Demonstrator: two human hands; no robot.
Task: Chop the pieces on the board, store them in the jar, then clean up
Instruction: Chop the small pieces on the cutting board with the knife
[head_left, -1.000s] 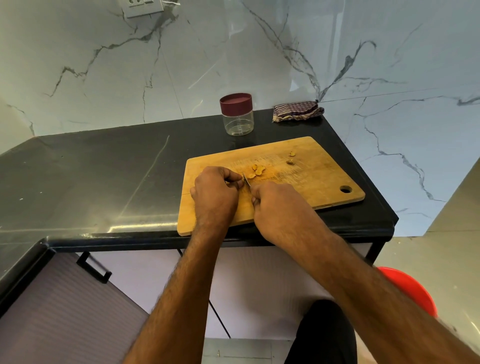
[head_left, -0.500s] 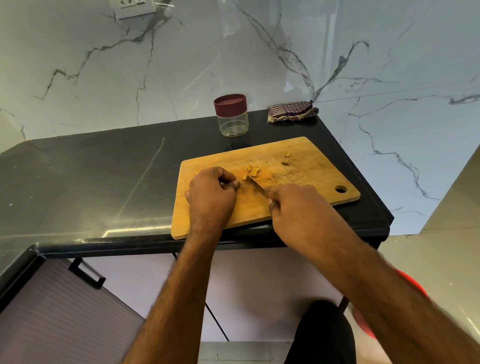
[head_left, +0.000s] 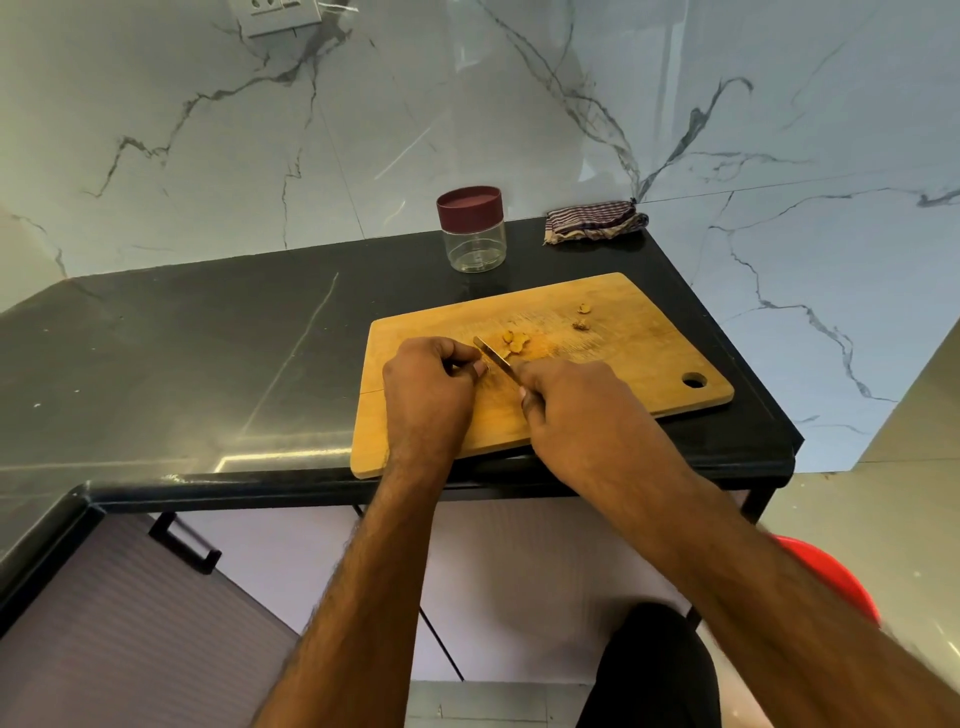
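- A knife (head_left: 496, 357) is gripped by the right hand (head_left: 582, 410); the left hand (head_left: 428, 389) is curled, its hold hidden.
- A lidded jar (head_left: 471, 228) and striped cloth (head_left: 595, 222) are seen beyond the hands.
- The board (head_left: 623, 353) is laid on a black counter (head_left: 208, 353) by marble walls (head_left: 363, 119).

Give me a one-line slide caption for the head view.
Right hand slices pieces with a knife on the board; jar lidded.

My one head camera looks forward and steeply down from close above the surface (head_left: 208, 364), wall at twelve o'clock, my forearms entering from six.
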